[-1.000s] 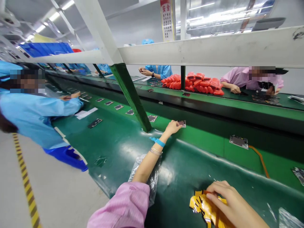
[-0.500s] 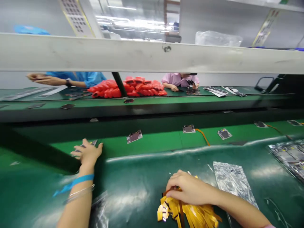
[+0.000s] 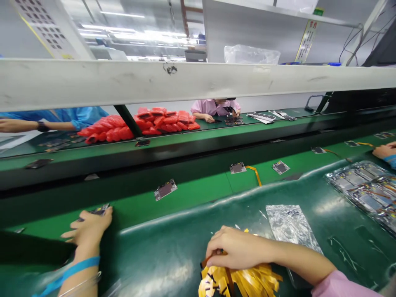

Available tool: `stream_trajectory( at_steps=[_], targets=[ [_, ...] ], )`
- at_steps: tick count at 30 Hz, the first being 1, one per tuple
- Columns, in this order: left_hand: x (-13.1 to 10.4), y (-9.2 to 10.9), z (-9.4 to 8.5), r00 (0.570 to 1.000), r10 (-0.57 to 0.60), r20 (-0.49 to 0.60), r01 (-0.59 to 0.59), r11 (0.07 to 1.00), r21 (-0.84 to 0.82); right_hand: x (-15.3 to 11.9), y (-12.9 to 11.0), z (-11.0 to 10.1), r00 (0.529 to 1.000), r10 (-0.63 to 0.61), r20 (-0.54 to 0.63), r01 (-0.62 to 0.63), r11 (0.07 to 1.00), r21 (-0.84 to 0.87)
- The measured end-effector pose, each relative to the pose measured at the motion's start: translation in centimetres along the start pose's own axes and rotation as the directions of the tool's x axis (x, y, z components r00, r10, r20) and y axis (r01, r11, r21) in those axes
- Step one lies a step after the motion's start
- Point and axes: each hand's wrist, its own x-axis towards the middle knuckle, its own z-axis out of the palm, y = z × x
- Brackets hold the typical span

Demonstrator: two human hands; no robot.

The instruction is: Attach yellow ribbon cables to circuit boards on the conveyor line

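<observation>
My left hand (image 3: 89, 229), with a blue band at the wrist, reaches onto the bright green strip at the left. Its fingers are spread around a small circuit board (image 3: 100, 210), touching it. At the lower middle, my right hand (image 3: 230, 249) pinches a dark orange-brown flex strip (image 3: 229, 278) above a pile of yellow flex strips (image 3: 258, 278). A silvery bag (image 3: 292, 225) lies beside my right forearm.
Several boards, including one with an orange strip (image 3: 237, 167), lie along the green belt (image 3: 204, 187). Bagged boards (image 3: 366, 185) are at the right, near another person's hand (image 3: 385, 150). Red bundles (image 3: 167, 121) and two people are across the bench, beyond a white beam (image 3: 198, 78).
The view has turned to the right. My left hand is still at its board, which now shows more clearly between the fingers. Another person's hand has come into view at the right edge.
</observation>
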Motion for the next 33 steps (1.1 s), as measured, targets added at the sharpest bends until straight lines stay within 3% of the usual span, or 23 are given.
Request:
stream_trajectory(
  at_steps=[3, 5, 10, 14, 20, 22, 24, 26, 27, 28, 29, 30, 33],
  targets=[
    [0.3, 0.3, -0.1, 0.992, -0.126, 0.020, 0.126, 0.992, -0.005, 0.0, -0.2, -0.2, 1.000, 0.001, -0.003, -0.001, 1.000, 0.016],
    [0.4, 0.6, 0.0, 0.991, -0.122, 0.061, 0.123, 0.992, -0.017, -0.1, -0.4, -0.4, 1.000, 0.012, -0.010, -0.012, 0.999, 0.029],
    [0.4, 1.3, -0.4, 0.991, -0.027, 0.129, 0.037, 0.996, -0.075, -0.6, -1.2, -1.2, 0.998, 0.052, -0.046, -0.048, 0.995, 0.084],
    [-0.6, 1.9, -2.2, 0.996, 0.043, 0.082, -0.033, 0.993, -0.115, -1.1, -2.1, -2.0, 0.988, 0.106, -0.116, -0.084, 0.980, 0.181],
    [-5.0, 4.6, -5.2, 0.959, 0.235, 0.156, -0.189, 0.946, -0.265, -0.7, -2.0, -2.0, 0.926, 0.261, -0.273, -0.102, 0.869, 0.485],
    [-8.1, 6.1, -5.6, 0.915, 0.356, 0.192, -0.263, 0.884, -0.386, -0.5, -1.5, -1.9, 0.888, 0.313, -0.338, -0.081, 0.829, 0.554],
    [-12.1, 7.5, -5.7, 0.828, 0.500, 0.253, -0.312, 0.787, -0.532, -0.4, -1.1, -1.9, 0.842, 0.361, -0.401, -0.067, 0.808, 0.586],
    [-16.6, 8.5, -5.8, 0.656, 0.666, 0.356, -0.197, 0.606, -0.771, -0.6, -1.0, -2.1, 0.809, 0.389, -0.441, -0.061, 0.801, 0.595],
    [-18.7, 8.8, -5.9, 0.564, 0.723, 0.398, -0.145, 0.562, -0.814, -0.7, -1.0, -2.2, 0.798, 0.395, -0.455, -0.061, 0.804, 0.591],
    [-20.8, 9.0, -6.0, 0.493, 0.762, 0.419, -0.119, 0.537, -0.835, -0.8, -1.0, -2.2, 0.791, 0.396, -0.467, -0.061, 0.810, 0.583],
    [-22.6, 8.9, -6.1, 0.458, 0.785, 0.418, -0.109, 0.516, -0.849, -1.0, -1.1, -2.3, 0.784, 0.393, -0.480, -0.061, 0.819, 0.570],
    [-24.2, 8.8, -6.2, 0.455, 0.793, 0.405, -0.108, 0.500, -0.859, -1.1, -1.2, -2.3, 0.779, 0.386, -0.494, -0.062, 0.831, 0.553],
    [-27.3, 7.9, -6.6, 0.524, 0.791, 0.316, -0.181, 0.466, -0.866, -1.6, -1.5, -2.2, 0.778, 0.353, -0.520, -0.074, 0.873, 0.481]
  ],
)
